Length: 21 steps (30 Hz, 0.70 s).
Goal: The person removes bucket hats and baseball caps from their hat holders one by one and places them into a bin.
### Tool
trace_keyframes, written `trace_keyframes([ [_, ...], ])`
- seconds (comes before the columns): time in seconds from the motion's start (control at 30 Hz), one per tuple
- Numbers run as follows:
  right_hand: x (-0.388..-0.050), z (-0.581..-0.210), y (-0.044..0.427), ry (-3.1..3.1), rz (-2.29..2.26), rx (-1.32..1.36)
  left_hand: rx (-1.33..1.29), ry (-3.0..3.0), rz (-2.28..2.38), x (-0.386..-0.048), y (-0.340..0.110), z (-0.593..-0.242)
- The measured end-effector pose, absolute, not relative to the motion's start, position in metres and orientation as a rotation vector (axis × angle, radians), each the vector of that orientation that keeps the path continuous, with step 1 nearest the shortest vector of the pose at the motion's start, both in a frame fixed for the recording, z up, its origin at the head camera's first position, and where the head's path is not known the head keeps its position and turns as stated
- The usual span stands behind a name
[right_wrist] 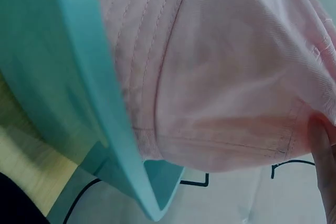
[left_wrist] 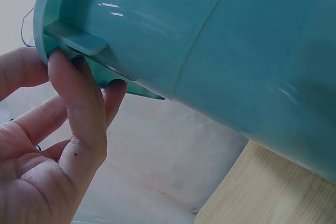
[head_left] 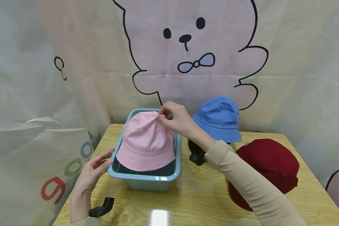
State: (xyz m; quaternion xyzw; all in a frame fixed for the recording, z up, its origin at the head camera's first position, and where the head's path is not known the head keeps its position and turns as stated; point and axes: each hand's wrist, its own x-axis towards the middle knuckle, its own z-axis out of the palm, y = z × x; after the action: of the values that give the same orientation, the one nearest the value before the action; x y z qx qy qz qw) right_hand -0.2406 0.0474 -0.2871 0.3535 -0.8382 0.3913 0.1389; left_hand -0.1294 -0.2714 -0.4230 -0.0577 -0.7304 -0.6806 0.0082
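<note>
Your right grip (head_left: 176,118) pinches the pink hat (head_left: 148,141), partly inside the bin (head_left: 149,177) but apparently not yet released, your left grip (head_left: 94,171) holds the bin, and the blue hat (head_left: 218,116) and red hat (head_left: 271,163) lie outside, right of it.

Pink bucket hat (head_left: 148,141), crown up, brim down inside light blue bin (head_left: 149,177)
</note>
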Motion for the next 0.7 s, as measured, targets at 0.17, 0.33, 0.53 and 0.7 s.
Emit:
trace_keyframes([
  [0.17,-0.242,-0.293,0.056,-2.440,1.140,1.003,-0.190,-2.279,-2.132,-0.129,-0.272,-0.423],
  [0.33,-0.244,-0.299,0.065,-2.435,1.119,0.978,-0.185,-2.283,-2.125,-0.130,-0.271,-0.422],
  [0.53,-0.246,-0.307,0.069,-2.453,1.095,0.973,-0.162,-2.289,-2.120,-0.130,-0.272,-0.422],
  [0.7,-0.247,-0.312,0.068,-2.467,1.079,0.990,-0.164,-2.297,-2.107,-0.129,-0.271,-0.423],
])
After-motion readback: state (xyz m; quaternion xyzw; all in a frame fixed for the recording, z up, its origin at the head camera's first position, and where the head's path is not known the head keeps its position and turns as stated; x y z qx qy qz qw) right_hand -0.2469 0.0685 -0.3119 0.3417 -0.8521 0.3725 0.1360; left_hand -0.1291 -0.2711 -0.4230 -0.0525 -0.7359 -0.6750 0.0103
